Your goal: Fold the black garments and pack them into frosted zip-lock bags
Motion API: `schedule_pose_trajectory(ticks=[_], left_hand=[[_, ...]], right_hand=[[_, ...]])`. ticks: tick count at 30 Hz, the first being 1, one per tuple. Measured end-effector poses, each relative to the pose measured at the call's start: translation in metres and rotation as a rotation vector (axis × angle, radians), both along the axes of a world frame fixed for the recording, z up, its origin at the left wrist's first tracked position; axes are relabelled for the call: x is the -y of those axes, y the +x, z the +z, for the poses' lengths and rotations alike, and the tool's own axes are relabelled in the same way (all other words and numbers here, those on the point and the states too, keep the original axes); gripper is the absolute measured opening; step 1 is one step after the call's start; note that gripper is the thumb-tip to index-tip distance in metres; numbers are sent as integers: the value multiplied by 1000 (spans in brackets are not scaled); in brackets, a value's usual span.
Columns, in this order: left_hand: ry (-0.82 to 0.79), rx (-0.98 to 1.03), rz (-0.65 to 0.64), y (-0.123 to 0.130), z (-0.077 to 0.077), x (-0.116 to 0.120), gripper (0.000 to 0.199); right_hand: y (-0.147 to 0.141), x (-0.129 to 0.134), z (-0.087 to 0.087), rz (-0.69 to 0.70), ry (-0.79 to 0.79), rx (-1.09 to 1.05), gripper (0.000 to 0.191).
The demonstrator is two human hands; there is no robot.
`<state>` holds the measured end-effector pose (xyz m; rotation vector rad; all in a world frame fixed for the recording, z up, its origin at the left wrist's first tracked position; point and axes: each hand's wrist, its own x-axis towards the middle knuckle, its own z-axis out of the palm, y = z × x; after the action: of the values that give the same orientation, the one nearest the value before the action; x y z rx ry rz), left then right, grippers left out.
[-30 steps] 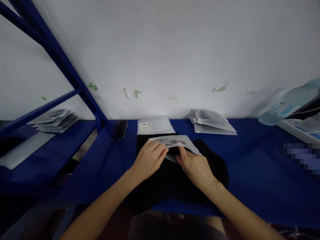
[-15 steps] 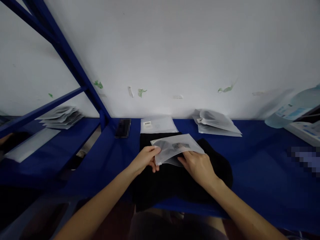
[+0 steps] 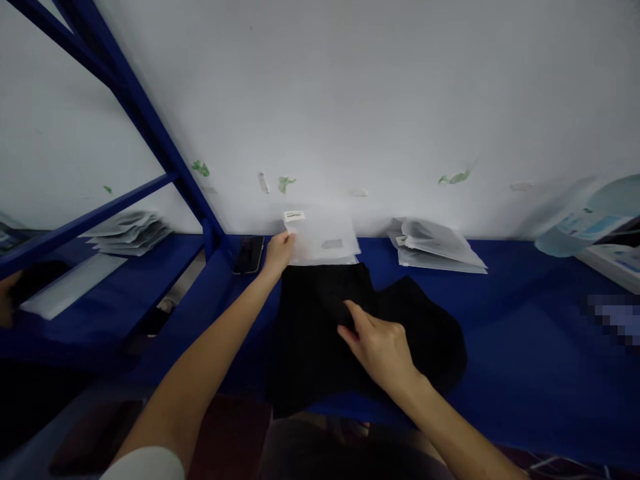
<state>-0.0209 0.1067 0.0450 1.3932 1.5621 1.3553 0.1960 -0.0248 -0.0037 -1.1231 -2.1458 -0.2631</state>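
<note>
My left hand is closed on the left edge of a frosted plastic zip bag. The bag has a white label at its upper left corner and a small grey print, and lies over another bag by the wall. Below it, a black folded garment is spread on the blue table. Over the garment, my right hand pinches a raised fold of the black cloth between thumb and fingers; part of this grip is dark and hard to make out.
Several frosted bags lie stacked at the back right, and more bags at the left beyond the blue frame. A phone sits left of my left hand. A large bottle stands far right. Another person's hand shows at the left edge.
The zip bag has moved from above the garment back toward the wall with my left hand. My right hand has come out of the bag's opening and moved down to the black cloth.
</note>
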Motion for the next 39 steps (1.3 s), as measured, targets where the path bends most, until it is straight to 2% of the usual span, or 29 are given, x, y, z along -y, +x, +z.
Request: schedule_pose_trajectory(ticks=[3, 4, 5, 7, 9, 12, 15, 17, 19, 24, 27, 30, 33, 34, 38, 39], left_hand=[[69, -79, 118, -17, -10, 24, 24], [110, -146, 137, -20, -14, 39, 26], [98, -177, 104, -21, -18, 56, 25], [-80, -89, -21, -19, -25, 90, 28], [-299, 126, -123, -13, -27, 120, 32], [-551, 479, -282, 0, -26, 144, 38], [-660, 703, -398, 10, -27, 147, 40], [-641, 733, -340, 13, -30, 145, 28], [-627, 692, -267, 12, -32, 144, 20], [-604, 566, -263, -2, -28, 146, 22], [-551, 492, -276, -12, -26, 145, 24], [-514, 341, -259, -19, -29, 144, 27], [-477, 222, -222, -20, -32, 144, 30], [-470, 203, -218, -20, -32, 144, 30], [-455, 170, -192, -19, -31, 145, 30], [-443, 163, -185, -19, -32, 144, 30]], right_hand=[[-1, 9, -13, 48, -66, 47, 27], [0, 10, -15, 59, -83, 30, 27], [1, 11, -16, 61, -101, -4, 27], [2, 9, -14, 31, -142, -102, 28], [1, 6, -10, -18, -194, -206, 27], [-5, 5, -1, -30, -320, -335, 27], [-12, 12, 6, 53, -443, -408, 26], [-14, 17, 10, 96, -485, -393, 26], [-14, 20, 14, 81, -504, -381, 28], [9, 19, 20, -86, -535, -531, 27], [36, 18, 15, -199, -545, -491, 33], [61, 18, 7, -338, -449, -357, 46], [69, 16, 7, -418, -319, -290, 52], [67, 14, 8, -381, -290, -273, 51], [39, 4, 12, -78, -206, -107, 57], [32, 1, 11, -29, -208, -61, 53]])
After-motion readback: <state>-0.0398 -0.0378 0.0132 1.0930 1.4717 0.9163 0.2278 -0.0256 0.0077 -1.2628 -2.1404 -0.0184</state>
